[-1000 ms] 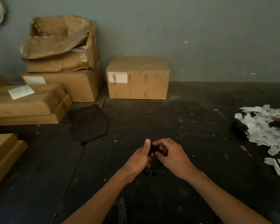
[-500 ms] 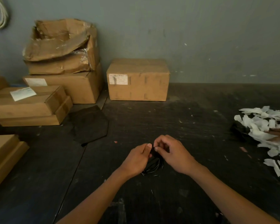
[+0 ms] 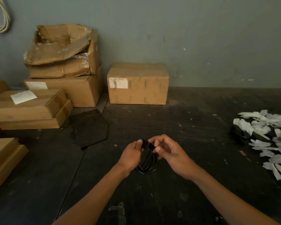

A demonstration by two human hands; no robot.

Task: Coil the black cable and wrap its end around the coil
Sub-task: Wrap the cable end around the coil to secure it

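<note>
A small coil of black cable (image 3: 147,163) sits between my two hands, just above the dark table, at the centre of the view. My left hand (image 3: 131,157) grips the coil's left side, thumb on top. My right hand (image 3: 170,153) pinches the black end piece at the top of the coil between thumb and forefinger. The coil's lower loops show thin light glints; the rest blends into the dark table.
Cardboard boxes (image 3: 137,83) stand along the wall at the back and stacked at the left (image 3: 28,106). A dark flat sheet (image 3: 89,127) lies left of my hands. A heap of white paper scraps (image 3: 266,135) covers the right side of the table (image 3: 193,127).
My hands have spread slightly, so the coil's top and its black end piece show more between them. My right thumb and forefinger have shifted on the end piece.
</note>
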